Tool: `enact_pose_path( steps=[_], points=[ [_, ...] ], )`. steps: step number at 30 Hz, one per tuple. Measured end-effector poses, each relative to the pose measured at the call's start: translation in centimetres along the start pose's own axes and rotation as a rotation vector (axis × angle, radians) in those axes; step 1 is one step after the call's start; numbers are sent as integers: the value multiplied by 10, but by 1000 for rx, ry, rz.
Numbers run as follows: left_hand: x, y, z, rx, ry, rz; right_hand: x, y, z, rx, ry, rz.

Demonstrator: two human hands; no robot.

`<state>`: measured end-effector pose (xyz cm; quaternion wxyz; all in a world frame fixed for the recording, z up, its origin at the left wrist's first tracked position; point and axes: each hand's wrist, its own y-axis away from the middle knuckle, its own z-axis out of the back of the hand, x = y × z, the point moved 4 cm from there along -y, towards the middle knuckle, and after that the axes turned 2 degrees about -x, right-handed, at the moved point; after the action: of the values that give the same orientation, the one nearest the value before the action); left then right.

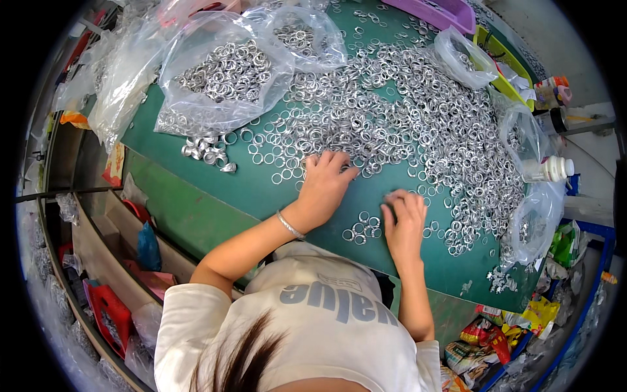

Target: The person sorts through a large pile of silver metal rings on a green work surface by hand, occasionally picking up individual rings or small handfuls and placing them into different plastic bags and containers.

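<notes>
Many silver metal rings [326, 124] lie loose across a green-topped table [235, 189]. My left hand [325, 186], with a bracelet at the wrist, rests its spread fingertips on the near edge of these rings. To its right, my right hand [405, 219] hovers low over the table, thumb and fingers apart and slightly blurred; no ring shows in it. A small group of rings [362, 228] lies just left of my right hand. Several other rings [431, 228] lie just to its right. A tight cluster of shiny rings [209, 153] sits farther left.
At the back left, a clear plastic bag [176, 121] holds many rings, with another bag [339, 55] beside it. A purple basket [457, 13] and a yellow-green basket [499, 72] stand at the far right. A white bottle [552, 168] lies by the right edge. Open drawers [121, 242] are at left.
</notes>
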<state>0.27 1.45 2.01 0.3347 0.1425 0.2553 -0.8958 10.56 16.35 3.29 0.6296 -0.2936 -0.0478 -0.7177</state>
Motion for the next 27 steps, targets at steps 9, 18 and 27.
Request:
enact_pose_path(
  steps=[9,18,27],
  points=[
    [-20,6,-4,0,46,-50,-28,-34,2,-177,248,-74],
    [-24,23,-1,130,85,-103,-8,-6,21,34,13,-43],
    [-22,28,-2,171,401,-36,3,1,8,110,-190,-19]
  ],
)
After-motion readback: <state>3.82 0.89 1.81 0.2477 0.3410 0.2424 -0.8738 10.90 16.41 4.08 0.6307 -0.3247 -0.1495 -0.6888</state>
